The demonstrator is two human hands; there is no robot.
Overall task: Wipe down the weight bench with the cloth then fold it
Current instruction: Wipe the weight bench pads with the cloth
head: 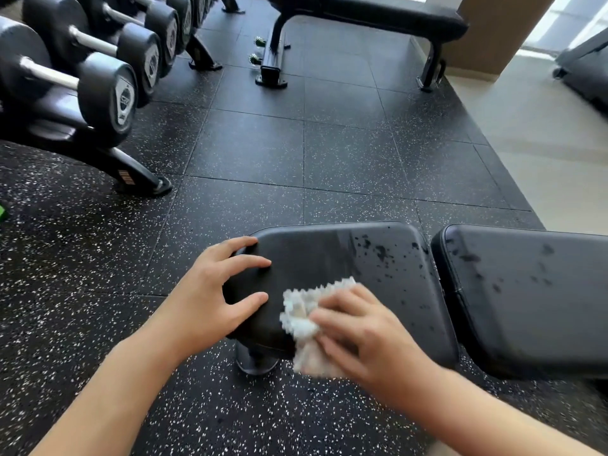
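A person looks down at a black padded weight bench [345, 258] standing on a dark speckled rubber floor [246, 153]. The bench has two pads: a seat pad close to the viewer and a longer back pad [533, 291] just beside it to the right, with a narrow gap between them. The left hand [210, 291] rests on the left end of the seat pad, fingers spread and lightly curved over its rounded edge, holding nothing. The right hand [365, 330] lies flat on a white cloth [306, 320], fingers nearly straight, pressing it against the near side of the seat pad; the cloth is bunched, and part of it hangs over the pad's front edge. Dark wet droplets speckle the right part of the seat pad and the back pad. A rack of black dumbbells [98, 74] stands at the upper left, and a second flat bench [378, 14] stands well apart at the top.
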